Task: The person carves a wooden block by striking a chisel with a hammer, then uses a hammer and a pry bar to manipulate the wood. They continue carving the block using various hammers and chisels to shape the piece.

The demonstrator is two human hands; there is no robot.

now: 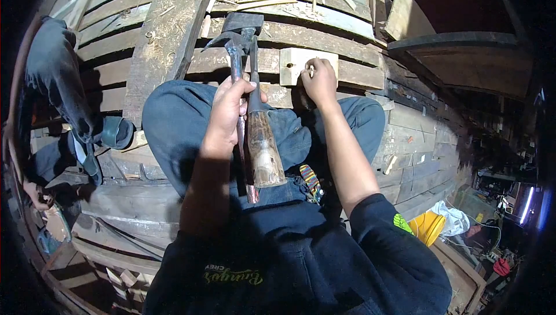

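Wood: pale and fresh, a small wooden block point(307, 65) lies flat on the dark plank floor point(324, 22), just past the person's knees.
Head view, left hand point(227, 112): its grip is closed tight around two tools at once, held upright side by side.
Tool one: a claw hammer point(234, 54) with a thin metal shaft; its head sits above the fist, near the block's left edge but not touching it.
Tool two: a hammer with a fat wooden handle point(263, 144); its dark square head is up top and the thick handle hangs down below the fist.
Right hand point(319, 80): the fingers are pinched together on the block's right part. It seems to hold something tiny there, maybe a nail, but it is too small to tell.
Step in hand: I think the person is setting the block in place and lining up a small piece on it. No hitting is going on now.
Next move: I think one tool has to go down first, so one hammer is free to swing. The right hand must keep the small piece straight and keep its fingers out of the way.
Nearby: another person's legs point(58, 77) in dark trousers rest at the left. Wood shavings point(174, 2) lie on the planks higher up.
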